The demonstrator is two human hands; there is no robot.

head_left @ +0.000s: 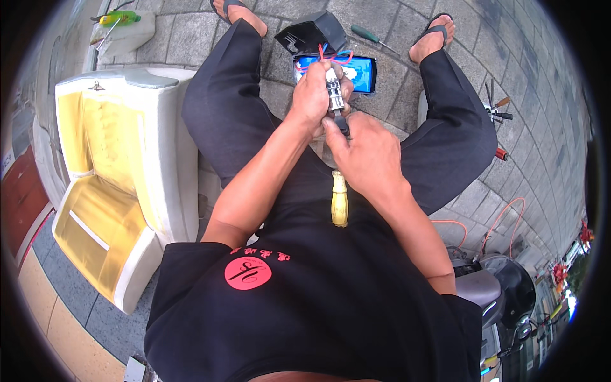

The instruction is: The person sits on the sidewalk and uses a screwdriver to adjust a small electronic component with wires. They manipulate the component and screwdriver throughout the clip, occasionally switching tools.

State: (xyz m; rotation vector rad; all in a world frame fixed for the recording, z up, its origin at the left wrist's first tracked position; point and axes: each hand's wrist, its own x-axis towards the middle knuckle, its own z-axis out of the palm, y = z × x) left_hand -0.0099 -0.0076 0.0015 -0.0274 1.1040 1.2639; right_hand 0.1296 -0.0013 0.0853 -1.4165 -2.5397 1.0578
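Observation:
In front of my lap, my left hand (312,95) is closed around a silver cylinder with a white end, which looks like a key lock switch (335,91). Red and blue wires (326,49) lie just beyond its white end. My right hand (369,149) pinches a black-headed piece, apparently a key (342,124), at the near end of the cylinder. Below the right hand a yellow wooden handle (340,200) shows against my black clothes; whether that hand touches it is hidden. Just beyond the hands, a blue-topped battery-like box (363,75) lies on the paving.
A black cover (324,30) and green-handled screwdriver (372,35) lie between my feet. A yellow-and-white seat (111,191) stands left, with a yellow-green bottle (121,18) beyond. Several tools (498,111) and a red-handled one (501,154) are right, near an orange cable (487,232) and a scooter (480,286).

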